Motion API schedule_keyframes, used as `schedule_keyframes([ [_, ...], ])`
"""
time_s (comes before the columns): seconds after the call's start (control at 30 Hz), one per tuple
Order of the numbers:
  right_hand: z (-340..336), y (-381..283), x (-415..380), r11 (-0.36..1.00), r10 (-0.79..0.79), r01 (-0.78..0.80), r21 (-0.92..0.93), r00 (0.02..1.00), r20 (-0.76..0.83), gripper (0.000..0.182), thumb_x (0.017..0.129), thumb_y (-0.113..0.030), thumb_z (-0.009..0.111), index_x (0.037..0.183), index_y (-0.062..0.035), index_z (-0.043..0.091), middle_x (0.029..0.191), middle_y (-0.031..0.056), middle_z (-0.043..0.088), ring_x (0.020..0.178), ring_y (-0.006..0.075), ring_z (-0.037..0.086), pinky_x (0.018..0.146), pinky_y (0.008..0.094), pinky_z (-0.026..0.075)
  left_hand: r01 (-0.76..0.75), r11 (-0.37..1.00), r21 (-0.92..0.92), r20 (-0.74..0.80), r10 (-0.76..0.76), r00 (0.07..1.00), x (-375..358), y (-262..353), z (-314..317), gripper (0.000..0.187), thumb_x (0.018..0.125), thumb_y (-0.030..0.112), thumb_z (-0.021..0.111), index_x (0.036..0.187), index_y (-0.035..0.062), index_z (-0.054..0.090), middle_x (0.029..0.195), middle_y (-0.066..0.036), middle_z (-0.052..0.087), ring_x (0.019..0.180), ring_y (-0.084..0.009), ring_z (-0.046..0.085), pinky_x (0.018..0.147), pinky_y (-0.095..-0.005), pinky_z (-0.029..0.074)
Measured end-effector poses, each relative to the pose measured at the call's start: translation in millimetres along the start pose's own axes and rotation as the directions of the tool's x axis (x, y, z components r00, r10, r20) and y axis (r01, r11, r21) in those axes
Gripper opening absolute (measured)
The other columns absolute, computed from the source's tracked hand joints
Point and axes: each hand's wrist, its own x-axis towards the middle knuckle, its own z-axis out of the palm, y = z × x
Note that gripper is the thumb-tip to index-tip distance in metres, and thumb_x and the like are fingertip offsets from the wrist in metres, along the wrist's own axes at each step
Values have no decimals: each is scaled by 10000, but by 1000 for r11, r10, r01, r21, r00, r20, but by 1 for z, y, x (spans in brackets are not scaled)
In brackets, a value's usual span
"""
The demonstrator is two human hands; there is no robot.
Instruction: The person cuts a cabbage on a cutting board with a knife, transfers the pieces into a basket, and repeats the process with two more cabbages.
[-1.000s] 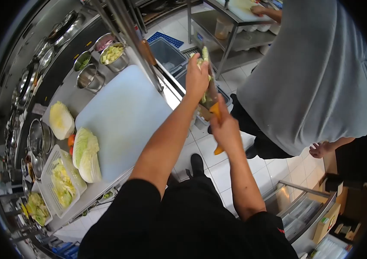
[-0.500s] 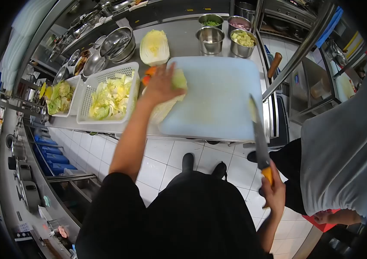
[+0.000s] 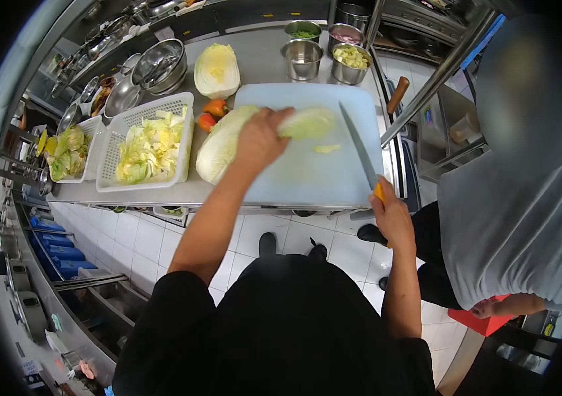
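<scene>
My left hand (image 3: 262, 140) is over the left side of the blue cutting board (image 3: 294, 175), its fingers curled at the near end of a pale cabbage leaf (image 3: 313, 123). Both are slightly blurred. A smaller cabbage scrap (image 3: 326, 149) lies just below the leaf. Beside the wrist, a larger piece of napa cabbage (image 3: 218, 148) rests against the board's left edge. My right hand (image 3: 394, 221) grips the yellow handle of a kitchen knife (image 3: 361, 150). The blade points away from me along the board's right side.
To the left stand a white basket of cut cabbage (image 3: 186, 145) and a bin of leaves (image 3: 94, 158). Orange-red peppers (image 3: 215, 108) and a cabbage half (image 3: 217, 71) sit behind. Steel pots (image 3: 303, 61) line the back. A co-worker in grey (image 3: 505, 231) stands close on my right.
My left hand has moved right, and a cabbage leaf and a scrap now lie on the board. My right hand has brought the knife left and forward, its blade now over the board.
</scene>
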Motion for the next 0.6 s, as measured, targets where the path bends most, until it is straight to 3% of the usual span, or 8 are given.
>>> schedule_keyframes([
  [0.13,3,2,-15,986,-125,126,104,992,-18,543,1000,-294,577,1499,-117,454,1005,282,704,940,458,690,837,461,535,63,991,-120,-110,-76,991,-33,5,3,637,760,101,739,1376,156,584,1102,-183,627,1022,-393,610,900,-472,511],
  [0.2,14,0,-21,975,-135,103,195,978,157,541,1025,-383,540,1528,-223,420,1057,243,713,949,431,690,831,495,535,37,983,-179,-249,-82,965,-43,-11,-8,660,753,75,732,1390,139,569,1125,-195,632,1058,-408,603,919,-472,503],
  [0.27,33,-3,-22,992,-71,32,122,940,335,550,1018,-452,528,1532,-290,416,1123,271,693,1043,454,666,912,504,517,58,959,-278,-256,-133,957,-38,-17,-24,660,775,114,766,1402,112,560,1198,-212,639,1135,-422,582,973,-463,488],
  [0.33,35,-5,-24,987,-24,-32,157,939,342,570,1012,-423,543,1535,-235,415,1158,291,668,1098,456,643,939,507,511,133,964,-230,-153,-171,973,-41,-20,-29,705,793,196,812,1432,90,536,1314,-219,620,1225,-407,563,1045,-442,462],
  [0.37,49,22,-26,985,-136,122,122,984,111,569,1006,-366,545,1533,-197,411,1102,277,689,1028,473,659,927,517,520,89,957,-275,-111,-123,986,-44,-29,-23,729,809,267,831,1439,59,530,1390,-211,590,1278,-385,553,1084,-430,446],
  [0.4,23,6,-39,999,32,-30,-26,995,92,577,990,-313,556,1535,-200,402,1045,280,698,890,478,685,836,543,549,111,931,-348,-51,-137,989,-45,-33,-19,689,834,268,814,1425,37,545,1407,-208,585,1313,-352,547,1116,-416,420],
  [0.5,0,16,-66,973,4,-31,-228,993,-121,590,966,-272,574,1525,-210,398,981,280,700,748,456,694,695,576,552,333,673,-660,158,-310,938,-55,-26,7,524,978,351,648,1395,42,574,1341,-218,619,1291,-333,566,1096,-411,428],
  [0.6,1,21,-60,979,-146,115,-165,972,-185,571,946,-256,600,1483,-167,424,947,266,704,767,464,687,703,580,539,257,766,-589,118,-233,965,-44,1,29,488,1009,374,578,1392,71,574,1304,-251,612,1202,-382,594,1052,-442,455],
])
